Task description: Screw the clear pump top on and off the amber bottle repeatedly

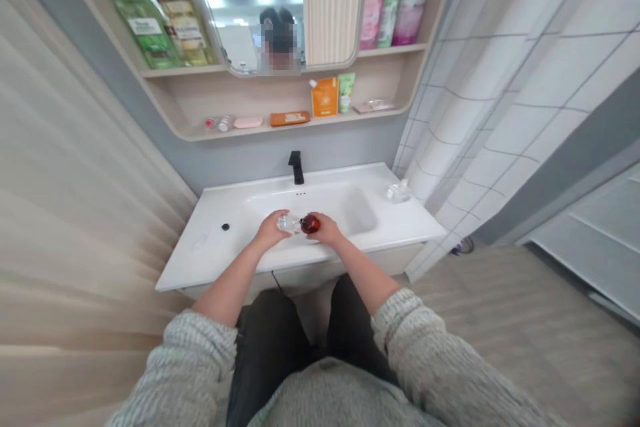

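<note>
My left hand (271,229) is wrapped round a clear bottle (287,223), which looks like transparent plastic. In my right hand (327,229) is a reddish-brown bottle (311,224) with a dark top. Both hands are over the front part of the white sink (260,203), and the two bottles are side by side with their tops close together. Whether they touch, I cannot tell. Behind them rises the black faucet (297,167) at the back of the basin.
Another clear plastic item (399,192) rests on the right counter. Above, a shelf (195,132) bears an orange pouch (325,97), a green tube (345,93) and small items. Large bottles (150,30) stand at upper left beside a mirror cabinet (330,7). A tiled wall (505,80) bounds the right.
</note>
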Tool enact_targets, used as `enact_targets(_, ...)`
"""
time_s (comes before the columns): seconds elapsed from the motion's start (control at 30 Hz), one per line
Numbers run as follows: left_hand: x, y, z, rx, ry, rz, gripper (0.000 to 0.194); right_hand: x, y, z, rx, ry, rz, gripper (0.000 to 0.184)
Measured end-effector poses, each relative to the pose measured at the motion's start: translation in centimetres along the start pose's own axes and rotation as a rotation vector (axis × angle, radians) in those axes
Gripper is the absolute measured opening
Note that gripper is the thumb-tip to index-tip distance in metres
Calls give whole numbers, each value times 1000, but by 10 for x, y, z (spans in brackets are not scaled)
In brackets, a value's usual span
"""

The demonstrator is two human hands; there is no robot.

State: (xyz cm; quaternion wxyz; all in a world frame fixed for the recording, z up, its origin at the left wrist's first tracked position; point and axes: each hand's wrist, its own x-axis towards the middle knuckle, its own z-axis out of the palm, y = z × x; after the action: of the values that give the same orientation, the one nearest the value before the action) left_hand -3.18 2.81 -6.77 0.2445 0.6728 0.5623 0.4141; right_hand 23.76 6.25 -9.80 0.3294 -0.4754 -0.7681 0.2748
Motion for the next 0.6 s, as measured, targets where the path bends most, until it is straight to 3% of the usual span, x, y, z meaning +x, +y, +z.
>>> enact_targets(0.6,8,21,-15,144,-80,100,75,0,3,3,16,-15,-1,83)
